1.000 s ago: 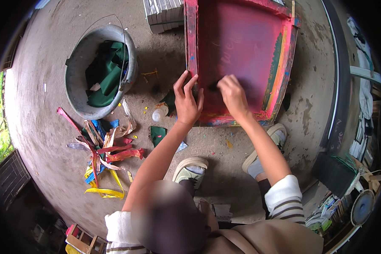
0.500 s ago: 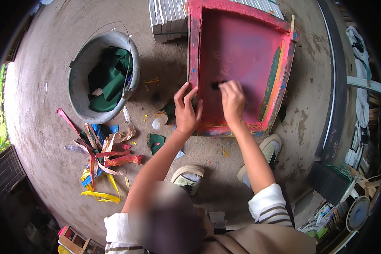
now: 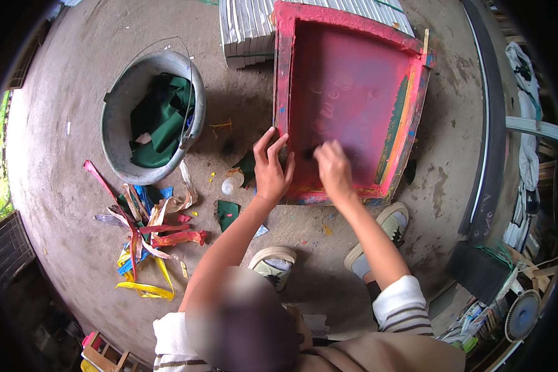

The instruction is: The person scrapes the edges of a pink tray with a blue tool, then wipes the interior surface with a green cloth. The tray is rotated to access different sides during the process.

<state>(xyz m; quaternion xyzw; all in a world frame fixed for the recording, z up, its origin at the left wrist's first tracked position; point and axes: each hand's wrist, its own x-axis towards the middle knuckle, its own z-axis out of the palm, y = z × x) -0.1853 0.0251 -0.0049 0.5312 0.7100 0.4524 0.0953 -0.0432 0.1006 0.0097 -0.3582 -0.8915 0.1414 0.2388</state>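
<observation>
A screen-printing frame (image 3: 282,84) with pink-stained wooden rails is tilted, its far end on a stack of pale slabs. Its pink, purplish mesh (image 3: 366,105) carries faint pale lettering. Against the left rail, near the frame's close end, rests my left hand (image 3: 273,170), fingers spread and touching the wood. Over the lower part of the mesh my right hand (image 3: 336,170) is closed, fingers bent together. A small dark patch shows beside its fingertips; whether it is a rag or shadow is unclear.
A grey bucket (image 3: 115,139) with green cloth (image 3: 161,139) stands at left. Nearer lie tangled coloured strips (image 3: 149,229), a green scrap (image 3: 227,212) and a small whitish cup (image 3: 232,182). The slab stack (image 3: 248,37) is behind the frame; a fan (image 3: 522,315) stands far right.
My right hand has moved a little nearer to me over the mesh, uncovering more of the pale lettering. My left hand stays at the left rail.
</observation>
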